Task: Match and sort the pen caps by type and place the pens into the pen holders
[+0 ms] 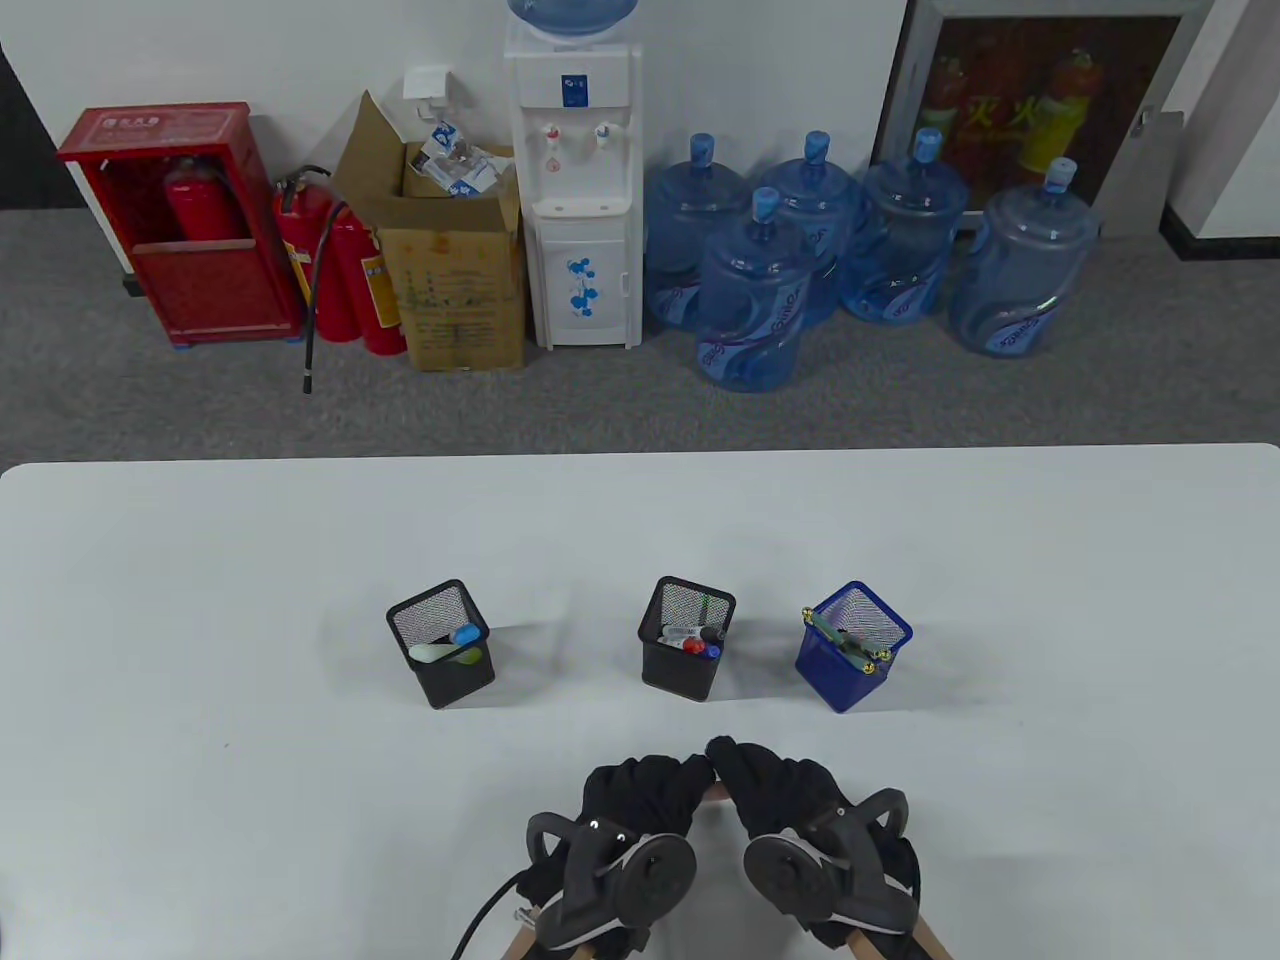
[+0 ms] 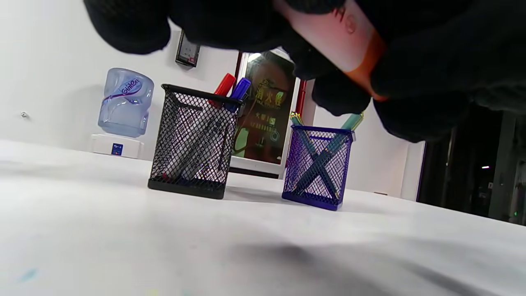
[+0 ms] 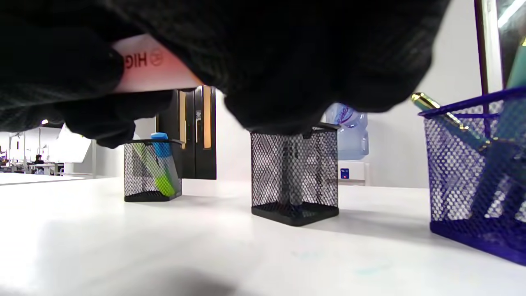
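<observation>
Black-gloved fingers (image 2: 431,61) of the left hand (image 1: 640,800) and right hand (image 1: 790,800) curl together round an orange highlighter with a pale printed barrel (image 2: 328,37), held low over the white table (image 1: 200,600). Beyond it stand three mesh holders: the left black holder (image 1: 441,644) with blue and green highlighters, the middle black holder (image 1: 685,638) with red and blue markers, the blue holder (image 1: 853,645) with teal gold-tipped pens.

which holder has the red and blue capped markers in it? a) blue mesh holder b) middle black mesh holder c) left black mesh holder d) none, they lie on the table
b: in the table view the red- and blue-capped markers stand in the middle black mesh holder, between the left black holder with highlighters and the blue mesh holder with teal pens.
</observation>
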`<state>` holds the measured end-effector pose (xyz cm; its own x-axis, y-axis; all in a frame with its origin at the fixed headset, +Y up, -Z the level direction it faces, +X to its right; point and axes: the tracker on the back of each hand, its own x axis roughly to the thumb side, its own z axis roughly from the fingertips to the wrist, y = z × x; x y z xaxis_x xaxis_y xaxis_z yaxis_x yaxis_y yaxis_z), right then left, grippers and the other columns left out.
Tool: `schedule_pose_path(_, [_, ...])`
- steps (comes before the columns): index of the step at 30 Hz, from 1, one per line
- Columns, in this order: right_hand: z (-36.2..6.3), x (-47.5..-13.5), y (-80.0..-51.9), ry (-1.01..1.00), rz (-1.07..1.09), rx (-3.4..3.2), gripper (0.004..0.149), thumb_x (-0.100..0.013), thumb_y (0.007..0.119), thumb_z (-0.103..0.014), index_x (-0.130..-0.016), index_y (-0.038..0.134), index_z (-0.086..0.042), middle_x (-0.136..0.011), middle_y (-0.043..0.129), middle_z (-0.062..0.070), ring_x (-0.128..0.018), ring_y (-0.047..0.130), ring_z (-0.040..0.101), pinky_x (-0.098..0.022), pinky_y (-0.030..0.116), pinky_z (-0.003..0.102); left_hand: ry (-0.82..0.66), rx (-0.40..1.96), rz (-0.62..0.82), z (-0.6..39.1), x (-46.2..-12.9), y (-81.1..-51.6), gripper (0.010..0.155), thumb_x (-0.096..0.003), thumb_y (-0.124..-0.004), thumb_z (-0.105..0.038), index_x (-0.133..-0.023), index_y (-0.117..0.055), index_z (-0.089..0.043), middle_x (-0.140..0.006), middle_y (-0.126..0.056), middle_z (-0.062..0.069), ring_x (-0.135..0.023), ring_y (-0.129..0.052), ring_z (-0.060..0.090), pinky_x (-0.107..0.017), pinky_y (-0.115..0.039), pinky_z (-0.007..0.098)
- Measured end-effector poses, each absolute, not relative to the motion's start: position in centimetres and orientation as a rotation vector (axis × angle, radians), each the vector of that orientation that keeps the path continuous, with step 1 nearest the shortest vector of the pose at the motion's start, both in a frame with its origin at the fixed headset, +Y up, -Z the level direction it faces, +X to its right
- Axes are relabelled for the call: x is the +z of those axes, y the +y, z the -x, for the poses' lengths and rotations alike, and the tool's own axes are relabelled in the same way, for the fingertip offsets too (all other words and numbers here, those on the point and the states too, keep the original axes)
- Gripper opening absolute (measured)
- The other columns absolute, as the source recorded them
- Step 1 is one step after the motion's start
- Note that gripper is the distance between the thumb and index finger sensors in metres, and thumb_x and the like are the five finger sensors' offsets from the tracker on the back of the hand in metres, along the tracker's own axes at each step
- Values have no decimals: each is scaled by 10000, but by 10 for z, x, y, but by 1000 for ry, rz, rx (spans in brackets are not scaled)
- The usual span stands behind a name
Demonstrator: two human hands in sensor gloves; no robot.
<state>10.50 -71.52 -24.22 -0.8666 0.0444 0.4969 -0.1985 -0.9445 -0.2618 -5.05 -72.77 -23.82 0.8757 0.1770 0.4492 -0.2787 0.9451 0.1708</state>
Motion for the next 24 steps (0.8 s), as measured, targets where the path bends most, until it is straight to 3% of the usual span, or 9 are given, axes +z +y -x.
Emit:
schedule_pose_path(7, [-107,-243,-716,-531,-778,2876,601,-355,780,-264,-941,755,-134,-810,980,71,-267,1057,77,-342,1010,399,-456,243,-248,50,-237,-728,549,-418,-624,-285,-966,-594,-286,-864,-736,34,-455,-870,179,-602,-783,527])
schedule_pose_path(11, [-115,-246,-726,-478,-720,2815,620,-374,778,-288,-974,700,-153,-859,930,61,-352,1068,67,-403,995,388,-459,200,-274,52,-237,-729,563,-421,-654,-315,-981,-596,-315,-876,-770,-1,-464,-897,168,-606,-788,510])
schedule_pose_path(13, [-120,-248,-727,-471,-679,2798,664,-379,777,-335,-1002,648,-147,-898,887,67,-445,1082,62,-468,972,383,-445,220,-279,56,-237,-723,609,-418,-701,-335,-997,-512,-326,-908,-784,-25,-493,-934,159,-610,-798,498])
schedule_pose_path(18, [-142,-252,-727,-506,-568,2807,776,-390,753,-414,-1063,505,-116,-1032,717,120,-680,1007,158,-565,883,437,-386,154,-398,90,-241,-685,544,-404,-775,-343,-935,-657,-354,-910,-845,-24,-482,-979,161,-588,-835,483])
schedule_pose_path(24, [-157,-255,-735,-501,-612,2919,734,-391,754,-417,-1047,564,-148,-1010,764,94,-700,1004,172,-579,873,458,-82,10,-502,180,-266,-621,521,-422,-772,-292,-938,-748,-357,-980,-781,-2,-551,-953,164,-630,-795,496])
